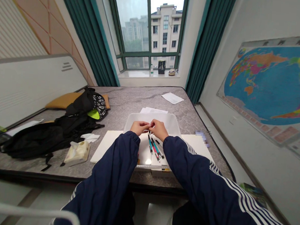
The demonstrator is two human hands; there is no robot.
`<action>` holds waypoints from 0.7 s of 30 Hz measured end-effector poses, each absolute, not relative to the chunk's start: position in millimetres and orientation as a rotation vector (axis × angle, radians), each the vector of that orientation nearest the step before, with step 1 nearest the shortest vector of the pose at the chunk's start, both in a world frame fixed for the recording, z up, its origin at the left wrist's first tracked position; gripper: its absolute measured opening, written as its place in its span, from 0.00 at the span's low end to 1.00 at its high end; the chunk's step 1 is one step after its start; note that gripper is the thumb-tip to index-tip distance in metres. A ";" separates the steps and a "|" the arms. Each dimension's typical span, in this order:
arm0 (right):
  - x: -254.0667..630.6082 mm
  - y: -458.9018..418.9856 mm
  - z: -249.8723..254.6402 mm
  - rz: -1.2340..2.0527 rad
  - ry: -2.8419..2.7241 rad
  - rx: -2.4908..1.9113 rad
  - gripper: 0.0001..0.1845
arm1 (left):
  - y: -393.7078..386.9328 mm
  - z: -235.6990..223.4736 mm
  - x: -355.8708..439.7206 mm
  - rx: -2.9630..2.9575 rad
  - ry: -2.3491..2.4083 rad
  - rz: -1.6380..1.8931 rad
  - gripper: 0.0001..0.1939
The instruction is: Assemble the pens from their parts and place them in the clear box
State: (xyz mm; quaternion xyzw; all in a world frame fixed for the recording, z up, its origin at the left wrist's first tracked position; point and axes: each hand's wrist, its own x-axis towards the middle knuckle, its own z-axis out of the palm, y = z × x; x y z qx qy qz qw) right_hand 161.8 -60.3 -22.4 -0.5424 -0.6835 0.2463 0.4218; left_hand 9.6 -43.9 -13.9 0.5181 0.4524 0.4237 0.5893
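My left hand and my right hand meet fingertip to fingertip in front of me. Both are closed in a pinch. A small dark bit shows just under the fingers, but I cannot make out what it is. Below them several pens, with teal, red and black parts, lie loosely side by side on a glossy white surface. Just behind my hands rises the rim of a white plastic bin. My sleeves hide parts of the white surface on both sides.
White sheets lie behind the bin, another paper farther back. To the left are a tissue pack, a crumpled tissue, a black backpack and a patterned cap. The grey mattress-like top ends at a dark edge.
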 end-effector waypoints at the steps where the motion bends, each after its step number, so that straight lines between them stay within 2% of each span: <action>1: 161.3 -62.6 -22.7 0.603 -1.711 -1.375 0.05 | -46.4 -13.9 10.1 1.202 1.057 0.987 0.25; 13: 159.7 -89.6 -12.8 0.593 -1.656 -1.430 0.04 | -64.8 -12.8 16.4 1.294 1.142 1.066 0.22; 18: 158.7 -95.9 -4.2 0.473 -1.687 -1.429 0.06 | -69.1 -14.4 13.6 1.275 1.137 1.083 0.22; 21: 158.2 -98.8 -1.1 0.510 -1.704 -1.429 0.07 | -69.4 -14.1 10.5 1.266 1.149 1.084 0.20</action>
